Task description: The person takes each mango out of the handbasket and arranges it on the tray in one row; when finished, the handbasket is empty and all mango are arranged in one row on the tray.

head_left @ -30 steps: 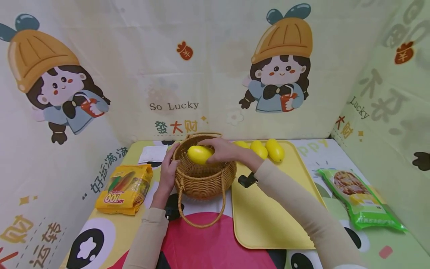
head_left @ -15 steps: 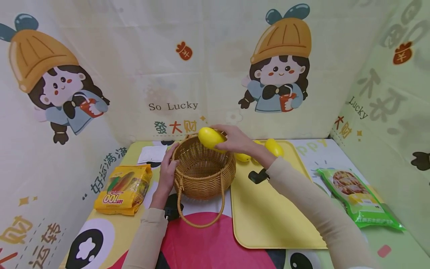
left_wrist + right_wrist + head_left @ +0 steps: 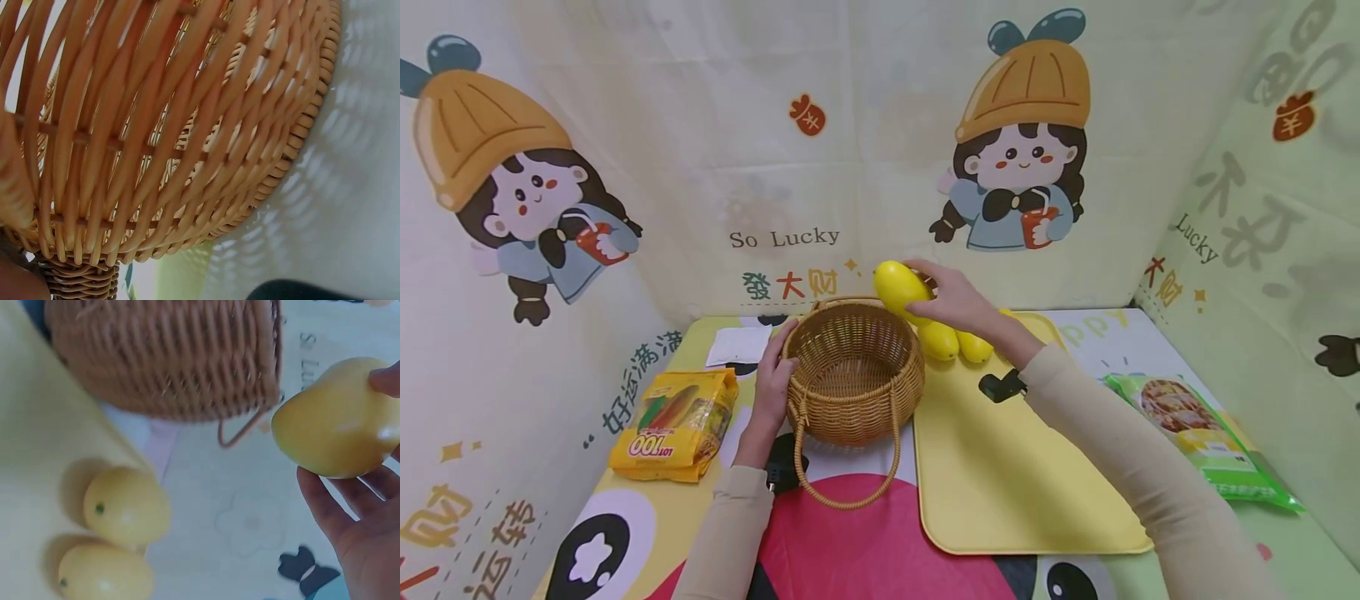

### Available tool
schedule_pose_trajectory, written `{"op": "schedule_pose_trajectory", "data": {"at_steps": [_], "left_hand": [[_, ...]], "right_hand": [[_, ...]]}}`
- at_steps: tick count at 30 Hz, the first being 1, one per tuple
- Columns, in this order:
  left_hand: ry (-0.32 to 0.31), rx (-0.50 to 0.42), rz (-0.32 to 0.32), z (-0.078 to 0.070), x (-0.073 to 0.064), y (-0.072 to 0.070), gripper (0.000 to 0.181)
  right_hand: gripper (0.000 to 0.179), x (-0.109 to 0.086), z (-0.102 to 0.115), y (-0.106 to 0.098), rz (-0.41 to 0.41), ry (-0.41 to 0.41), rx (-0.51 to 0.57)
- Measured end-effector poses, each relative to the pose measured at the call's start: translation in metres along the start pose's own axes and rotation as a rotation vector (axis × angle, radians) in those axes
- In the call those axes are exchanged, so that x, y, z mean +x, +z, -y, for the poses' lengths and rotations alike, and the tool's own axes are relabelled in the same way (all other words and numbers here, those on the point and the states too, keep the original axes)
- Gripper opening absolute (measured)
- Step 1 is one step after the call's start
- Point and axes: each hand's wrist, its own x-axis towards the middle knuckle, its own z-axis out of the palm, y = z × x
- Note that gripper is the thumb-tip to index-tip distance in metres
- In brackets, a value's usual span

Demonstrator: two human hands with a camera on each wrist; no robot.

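A yellow mango [image 3: 899, 288] is in my right hand [image 3: 958, 302], pinched between thumb and fingers, just above the far right rim of a wicker basket [image 3: 853, 421]. In the right wrist view the same mango [image 3: 334, 425] is apart from the basket [image 3: 169, 356]. My left hand [image 3: 769, 387] grips the basket's left rim, thumb on the near side. The basket's inside shows bare weave, and one handle hangs down in front. The left wrist view is filled by the basket's woven side [image 3: 169, 137]. More mangoes [image 3: 938, 341] lie on a yellow tray [image 3: 1000, 483], partly hidden by my right arm.
A yellow snack bag [image 3: 676, 425] lies to the left, with a small white packet [image 3: 737, 345] behind it. Right of the tray is a green food bag [image 3: 1202, 433], partly covered by my right sleeve. A printed cloth backdrop [image 3: 865, 183] rises behind the table.
My right hand has moved up and to the right with the mango, from over the basket's opening to its far right rim. The left hand and basket have stayed put.
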Motion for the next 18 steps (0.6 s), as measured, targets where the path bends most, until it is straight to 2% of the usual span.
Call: {"op": "schedule_pose_trajectory", "data": {"at_steps": [8, 12, 18], "left_hand": [[0.016, 0.014, 0.026, -0.031, -0.009, 0.0, 0.062], [0.009, 0.023, 0.023, -0.034, -0.011, 0.0, 0.062], [0.012, 0.028, 0.013, -0.035, -0.011, 0.001, 0.062]], "right_hand": [[0.074, -0.01, -0.036, -0.017, -0.046, 0.126, -0.081], [0.075, -0.017, -0.052, -0.031, -0.076, 0.202, -0.071], [0.074, -0.028, -0.076, -0.05, -0.112, 0.275, -0.086]]}}
